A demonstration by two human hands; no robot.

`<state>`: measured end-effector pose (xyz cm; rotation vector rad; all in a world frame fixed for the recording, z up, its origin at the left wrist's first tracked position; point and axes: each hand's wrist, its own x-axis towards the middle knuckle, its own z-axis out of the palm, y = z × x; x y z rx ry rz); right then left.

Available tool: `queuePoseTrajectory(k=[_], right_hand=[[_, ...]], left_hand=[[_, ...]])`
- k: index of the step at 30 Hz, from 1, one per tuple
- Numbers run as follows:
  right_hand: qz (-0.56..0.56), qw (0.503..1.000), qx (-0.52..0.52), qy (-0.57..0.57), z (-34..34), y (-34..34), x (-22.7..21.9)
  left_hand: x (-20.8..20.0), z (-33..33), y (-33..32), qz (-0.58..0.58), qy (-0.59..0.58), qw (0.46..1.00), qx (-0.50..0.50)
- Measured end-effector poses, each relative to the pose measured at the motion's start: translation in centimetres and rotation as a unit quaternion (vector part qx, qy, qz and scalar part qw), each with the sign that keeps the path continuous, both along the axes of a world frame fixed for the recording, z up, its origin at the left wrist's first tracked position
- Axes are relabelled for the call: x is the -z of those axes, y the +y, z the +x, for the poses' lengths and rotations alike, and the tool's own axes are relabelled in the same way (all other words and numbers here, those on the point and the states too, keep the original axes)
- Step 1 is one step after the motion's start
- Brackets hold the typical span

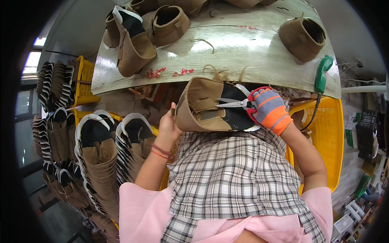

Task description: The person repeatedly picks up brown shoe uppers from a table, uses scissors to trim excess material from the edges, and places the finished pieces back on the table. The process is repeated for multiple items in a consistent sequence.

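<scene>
A brown shoe upper (187, 104) with a black lining and white edging lies across my lap, its opening facing up. My left hand (167, 126), bare, grips its left end; most of the fingers are hidden behind it. In a grey and orange glove, my right hand (270, 108) is closed round red-handled scissors (237, 103). Their blades are slightly parted and point left over the upper's inside. Whether they touch the material I cannot tell. Loose brown threads (219, 73) lie at the table edge just beyond the upper.
More uppers (168, 26) stand on the pale table (243, 52), one at the right (302, 38). A green corded tool (324, 73) rests on the table's right edge. Stacked uppers (97, 162) fill my left side. A yellow basket (328, 141) stands at my right.
</scene>
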<state>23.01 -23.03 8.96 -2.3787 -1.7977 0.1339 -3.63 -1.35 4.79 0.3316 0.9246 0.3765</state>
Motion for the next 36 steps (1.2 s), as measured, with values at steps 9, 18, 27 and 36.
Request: queuePoseTrajectory(k=[9, 18, 27, 36], right_hand=[[-0.064, 0.996, -0.023, -0.055, 0.6, 0.8, 1.1], [0.047, 0.999, 0.001, 0.001, 1.1, -0.5, -0.9], [-0.057, 0.998, 0.004, -0.012, 1.3, 0.2, -0.2], [-0.051, 0.999, 0.002, 0.005, 0.5, 0.3, -0.6]], left_hand=[[6.1, 0.2, -1.8, 0.034, -0.227, 0.973, -0.016], [6.6, 2.5, -2.0, 0.073, -0.191, 0.979, -0.011], [8.5, 2.5, -1.7, 0.058, -0.146, 0.987, -0.018], [8.6, 2.9, -2.1, 0.037, -0.158, 0.986, -0.028]])
